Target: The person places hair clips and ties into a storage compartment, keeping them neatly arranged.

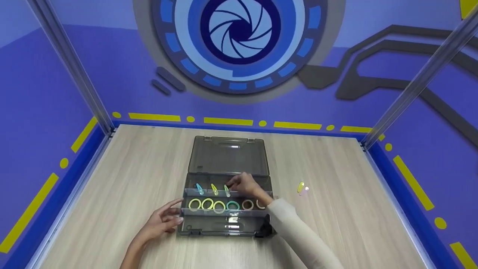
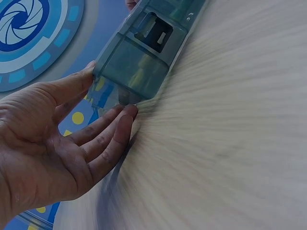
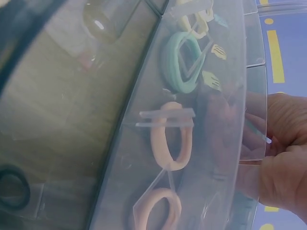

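An open smoky clear organizer box (image 1: 228, 156) lies mid-table with its lid folded back. Its back row holds a blue clip (image 1: 200, 189), a yellow clip (image 1: 214, 189) and a green hair clip (image 1: 227, 190). The middle row holds several hair ties (image 1: 219, 206), which in the right wrist view include a teal tie (image 3: 178, 62) and a peach tie (image 3: 170, 143). My right hand (image 1: 242, 184) reaches into the back row, its fingertips (image 3: 276, 143) pinching the green clip. My left hand (image 1: 166, 218) rests with straight fingers (image 2: 112, 134) against the front left corner of the box (image 2: 139, 52).
A yellow clip (image 1: 300, 186) and a pink clip (image 1: 306, 190) lie on the wooden table (image 1: 347, 209) to the right of the box. Blue walls and metal posts (image 1: 71, 71) fence the table on three sides.
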`<act>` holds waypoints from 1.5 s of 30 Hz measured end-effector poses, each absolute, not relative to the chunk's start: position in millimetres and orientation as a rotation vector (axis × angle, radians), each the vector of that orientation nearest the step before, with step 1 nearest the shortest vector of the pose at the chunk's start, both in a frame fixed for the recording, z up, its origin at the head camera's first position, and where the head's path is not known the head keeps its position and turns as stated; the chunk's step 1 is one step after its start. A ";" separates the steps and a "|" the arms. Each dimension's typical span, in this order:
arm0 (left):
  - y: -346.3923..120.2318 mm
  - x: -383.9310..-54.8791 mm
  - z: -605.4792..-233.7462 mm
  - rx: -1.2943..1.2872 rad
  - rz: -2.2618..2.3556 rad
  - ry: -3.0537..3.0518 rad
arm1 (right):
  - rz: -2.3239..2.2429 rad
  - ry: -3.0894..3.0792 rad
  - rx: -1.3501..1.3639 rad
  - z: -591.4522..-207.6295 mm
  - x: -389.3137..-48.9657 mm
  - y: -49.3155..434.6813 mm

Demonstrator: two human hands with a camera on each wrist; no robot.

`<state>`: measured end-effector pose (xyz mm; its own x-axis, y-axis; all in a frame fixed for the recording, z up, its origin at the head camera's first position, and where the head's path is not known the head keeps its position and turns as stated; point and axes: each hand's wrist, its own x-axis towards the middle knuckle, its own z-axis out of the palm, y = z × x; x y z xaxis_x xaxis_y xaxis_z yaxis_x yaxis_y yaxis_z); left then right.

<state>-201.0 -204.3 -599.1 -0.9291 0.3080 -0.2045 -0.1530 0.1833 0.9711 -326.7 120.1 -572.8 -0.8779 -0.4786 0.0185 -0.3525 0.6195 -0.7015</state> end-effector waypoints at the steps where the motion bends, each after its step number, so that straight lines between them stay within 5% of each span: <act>1: -204.2 -201.3 -599.4 0.157 1.799 2.110 | -1.109 2.667 -0.695 -572.6 -326.7 121.6; 21: -210.4 -202.5 -597.9 0.126 1.796 2.120 | -1.425 2.483 -0.565 -536.9 -320.1 166.6; 45: -205.0 -203.3 -598.2 0.135 1.808 2.087 | -1.638 2.589 -0.110 -551.4 -319.2 320.3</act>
